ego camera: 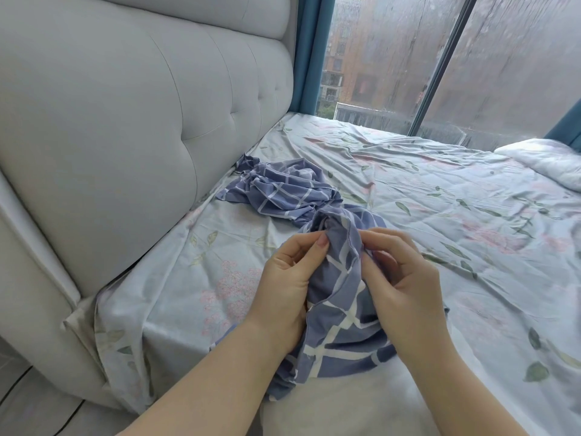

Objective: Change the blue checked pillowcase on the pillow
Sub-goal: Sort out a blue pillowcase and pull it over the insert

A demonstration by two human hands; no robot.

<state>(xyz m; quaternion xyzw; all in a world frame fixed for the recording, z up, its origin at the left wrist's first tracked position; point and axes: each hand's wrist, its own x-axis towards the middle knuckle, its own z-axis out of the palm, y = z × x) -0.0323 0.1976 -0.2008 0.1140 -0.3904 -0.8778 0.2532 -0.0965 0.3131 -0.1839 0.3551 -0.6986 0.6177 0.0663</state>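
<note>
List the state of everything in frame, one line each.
blue checked pillowcase: bunched, edge held by both hands
left hand: pinching the pillowcase
right hand: pinching the pillowcase
pillow: bare where visible
floral sheet: wrinkled
curtain: drawn aside
window glass: streaked wet

The blue checked pillowcase (341, 341) lies crumpled, stretching from the headboard edge of the bed (440, 215) onto the bare white pillow (330, 407) at its near edge.
</note>
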